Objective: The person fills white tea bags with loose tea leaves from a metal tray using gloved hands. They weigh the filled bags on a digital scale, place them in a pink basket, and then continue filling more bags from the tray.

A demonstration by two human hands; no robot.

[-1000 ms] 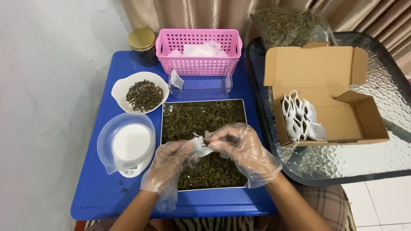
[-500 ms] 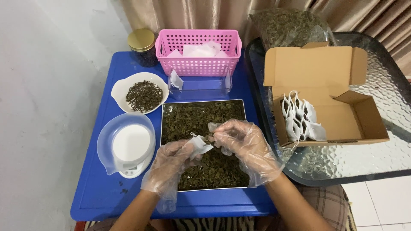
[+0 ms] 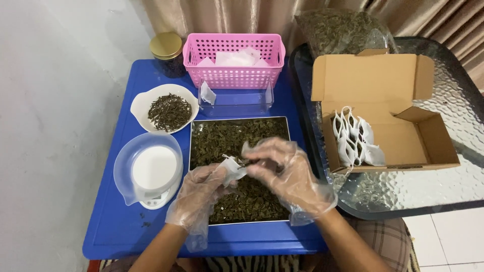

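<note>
Both my hands wear clear plastic gloves and hover over a metal tray [image 3: 283, 122] full of dark dried leaves. My left hand [image 3: 201, 191] holds a small white filter pouch [image 3: 233, 168] by its lower part. My right hand [image 3: 282, 174] pinches at the pouch's open top, fingertips closed with some leaves between them. The two hands touch at the pouch, above the middle of the tray.
On the blue table [image 3: 121, 226] stand a white bowl of dark leaves [image 3: 169, 110], a scale with a clear bowl [image 3: 151, 171], a pink basket of pouches [image 3: 234, 63], a gold-lidded jar [image 3: 167, 50]. A cardboard box with filled pouches [image 3: 353, 141] rests on the glass table at the right.
My right hand has lifted slightly and shifted over the pouch's mouth. The left hand keeps hold of the pouch in nearly the same place.
</note>
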